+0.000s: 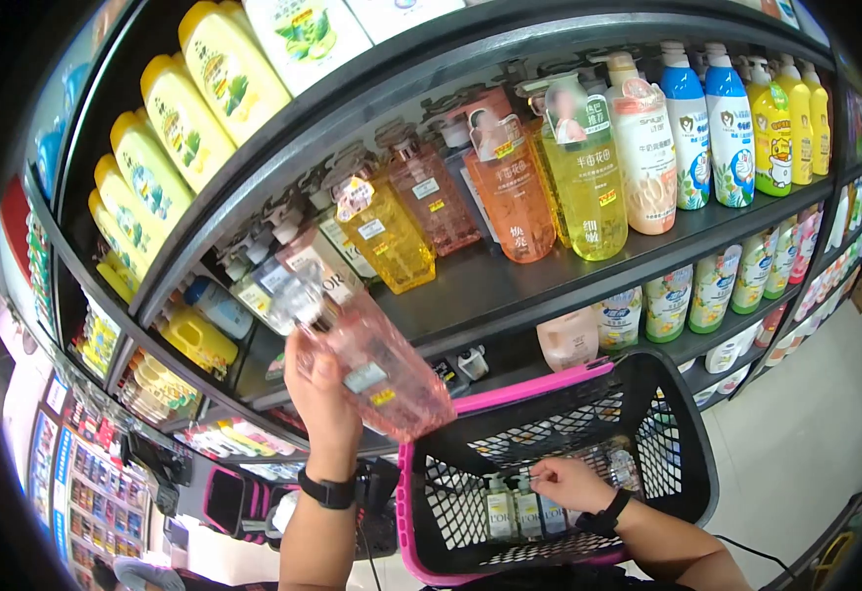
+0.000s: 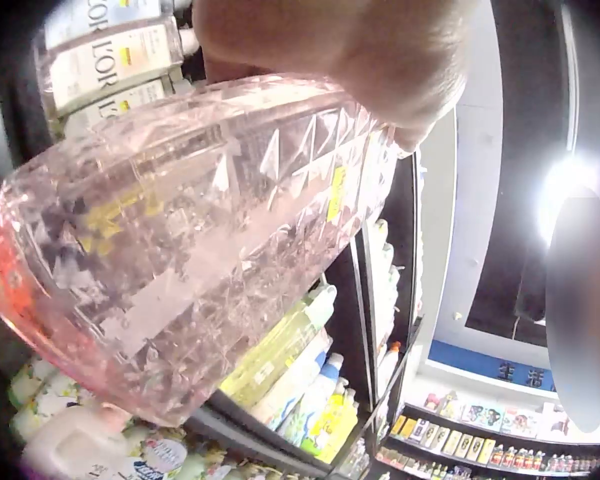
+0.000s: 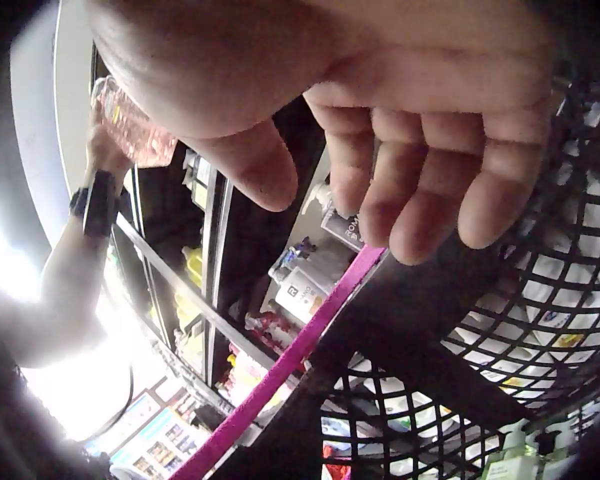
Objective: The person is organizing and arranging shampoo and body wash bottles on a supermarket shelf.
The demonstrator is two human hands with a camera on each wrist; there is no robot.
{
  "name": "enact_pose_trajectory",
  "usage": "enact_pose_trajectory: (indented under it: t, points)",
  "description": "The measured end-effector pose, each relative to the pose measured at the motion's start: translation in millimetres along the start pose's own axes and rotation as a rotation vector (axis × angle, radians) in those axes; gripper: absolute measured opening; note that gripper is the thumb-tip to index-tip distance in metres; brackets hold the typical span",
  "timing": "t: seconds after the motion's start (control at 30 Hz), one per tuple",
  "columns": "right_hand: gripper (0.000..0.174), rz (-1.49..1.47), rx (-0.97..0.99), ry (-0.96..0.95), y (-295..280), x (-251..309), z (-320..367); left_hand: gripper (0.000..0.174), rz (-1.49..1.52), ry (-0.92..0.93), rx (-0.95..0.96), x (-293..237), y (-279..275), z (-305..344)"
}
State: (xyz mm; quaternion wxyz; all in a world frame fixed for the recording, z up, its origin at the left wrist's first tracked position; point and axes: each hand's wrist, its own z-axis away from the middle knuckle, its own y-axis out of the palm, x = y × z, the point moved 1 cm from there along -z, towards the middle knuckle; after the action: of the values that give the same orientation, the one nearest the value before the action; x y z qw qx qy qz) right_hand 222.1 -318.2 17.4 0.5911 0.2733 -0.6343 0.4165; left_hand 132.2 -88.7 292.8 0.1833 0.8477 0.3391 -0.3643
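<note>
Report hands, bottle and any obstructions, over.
Left hand gripping pink bottle near its top. Right hand empty, fingers loosely bent, over basket. Pump bottles occupy part of basket.

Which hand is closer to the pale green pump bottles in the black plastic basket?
The right hand, right by the pump bottles inside the basket. The left hand is up outside it, gripping a tall see-through pink bottle.

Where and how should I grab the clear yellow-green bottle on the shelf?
I'd grip the clear yellow-green bottle around its middle, from the front: it stands upright near the black shelf's front edge, and a card covers its neck.
</note>
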Motion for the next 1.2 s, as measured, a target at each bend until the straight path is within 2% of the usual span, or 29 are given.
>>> enact_pose_trajectory:
  t: [0.07,0.13,0.2,0.23,0.37,0.4,0.47,0.57,0.67,0.7,0.8,0.93,1.03,1.13,1.2]
  points:
    - [0.029,0.096,0.039,-0.058,-0.4,2.3,1.4,0.072,0.087,0.075,-0.013,7.6,9.6,-29.3]
    - [0.03,0.192,0.07,-0.071,2.1,7.1,5.8,0.058,0.118,0.06,0.004,17.4,17.7,-57.7]
    - [0.031,0.267,0.103,-0.103,7.4,2.9,6.6,0.049,-0.008,0.092,-0.06,29.0,34.5,-82.3]
    - [0.031,0.293,0.12,-0.131,11.6,-2.4,7.3,0.043,0.009,0.108,-0.025,34.8,43.3,-91.7]
    - [0.032,0.335,0.202,-0.234,22.0,-12.2,8.3,0.05,-0.11,0.151,0.046,53.4,80.4,-103.0]
    - [0.032,0.334,0.223,-0.242,22.1,-11.1,9.1,0.052,-0.263,0.18,0.031,77.1,71.1,-112.5]
    - [0.031,0.337,0.264,-0.206,20.1,-11.4,7.3,0.057,-0.251,-0.017,0.094,83.0,70.6,-122.7]
    - [0.03,0.312,0.269,-0.162,15.5,-11.5,6.1,0.062,-0.36,0.178,0.108,84.4,83.6,-129.3]
    - [0.031,0.283,0.243,-0.164,11.2,-6.4,4.4,0.072,-0.72,0.239,0.117,80.0,88.9,-120.6]
    - [0.03,0.275,0.231,-0.182,11.5,-7.3,4.1,0.083,-0.871,0.202,0.106,71.2,94.3,-111.7]
    - [0.03,0.278,0.23,-0.18,11.4,-4.3,7.1,0.086,-0.851,0.214,0.124,68.8,95.1,-104.0]
    - [0.031,0.303,0.251,-0.202,13.4,-6.0,7.2,0.082,-1.199,0.23,0.109,58.8,96.8,-103.9]
    - [0.032,0.289,0.286,-0.17,13.5,-3.4,8.3,0.081,-1.467,0.139,0.16,41.5,110.4,-112.1]
    - [0.032,0.28,0.301,-0.139,15.5,-3.4,9.8,0.076,-1.477,0.32,0.182,56.8,110.4,-111.0]
    - [0.032,0.28,0.299,-0.136,15.1,-5.4,10.2,0.061,-1.43,0.41,0.29,71.0,107.5,-107.3]
